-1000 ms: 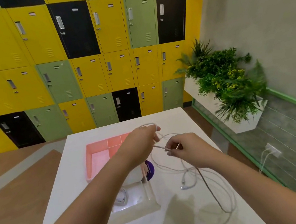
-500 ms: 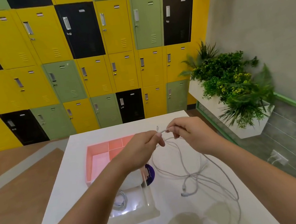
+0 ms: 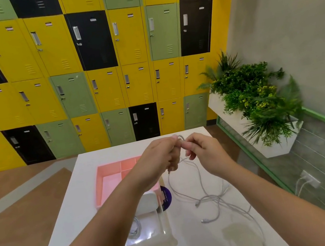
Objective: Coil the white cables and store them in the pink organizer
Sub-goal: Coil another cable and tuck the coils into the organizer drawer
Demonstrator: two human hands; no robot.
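Above the white table (image 3: 75,219) my left hand (image 3: 159,156) and my right hand (image 3: 204,150) meet, both pinching a loop of white cable (image 3: 180,138) at its top. The rest of the white cable (image 3: 213,200) hangs down in loose strands and lies tangled on the table to the right, with two connector ends showing. The pink organizer (image 3: 110,175) sits under my left forearm; its compartments that show hold nothing. Part of it is hidden by my arm.
A clear tray (image 3: 150,240) in front of the organizer holds another coiled cable (image 3: 135,227) and a white box (image 3: 147,203). A purple disc (image 3: 166,197) lies beside it. Lockers fill the back wall; a planter with green plants (image 3: 258,106) stands at the right.
My right hand has come up from lower right to meet my left hand, bringing a length of cable into a loop. Both hands have risen slightly, away from me.
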